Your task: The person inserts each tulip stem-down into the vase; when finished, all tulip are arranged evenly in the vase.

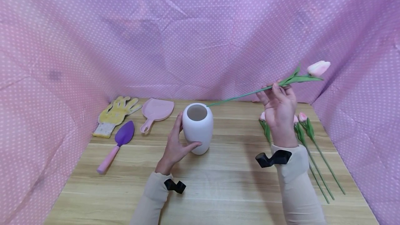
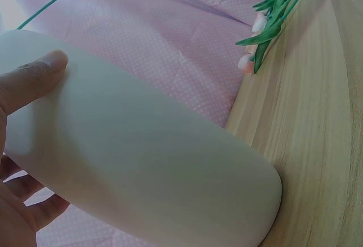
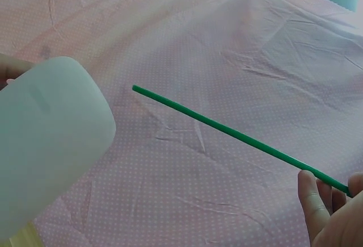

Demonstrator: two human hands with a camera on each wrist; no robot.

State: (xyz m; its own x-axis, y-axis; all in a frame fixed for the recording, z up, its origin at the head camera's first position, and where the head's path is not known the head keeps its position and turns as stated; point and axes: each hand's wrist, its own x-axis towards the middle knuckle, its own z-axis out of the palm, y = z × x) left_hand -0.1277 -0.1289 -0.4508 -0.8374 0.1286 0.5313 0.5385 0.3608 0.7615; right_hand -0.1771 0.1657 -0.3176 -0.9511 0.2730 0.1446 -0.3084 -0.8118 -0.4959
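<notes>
A white vase (image 1: 200, 133) stands on the wooden table with its round mouth facing up. My left hand (image 1: 175, 145) grips its side, the thumb (image 2: 42, 76) across the front and the other fingers around the far side. In my right hand (image 1: 281, 108) a pale pink tulip (image 1: 318, 68) is pinched by its green stem, just below the leaves. The stem (image 3: 227, 130) slants down toward the vase, and its bare end overlaps the rim's right edge in the head view. From the right wrist, that end shows apart from the vase (image 3: 57, 128).
More pink tulips (image 1: 307, 129) lie on the right of the table, partly behind my right arm. On the left are a yellow glove (image 1: 114, 115), a purple trowel (image 1: 124, 134) with a pink handle and a pink dustpan (image 1: 159, 109). Dotted pink cloth (image 1: 200, 44) hangs around the table.
</notes>
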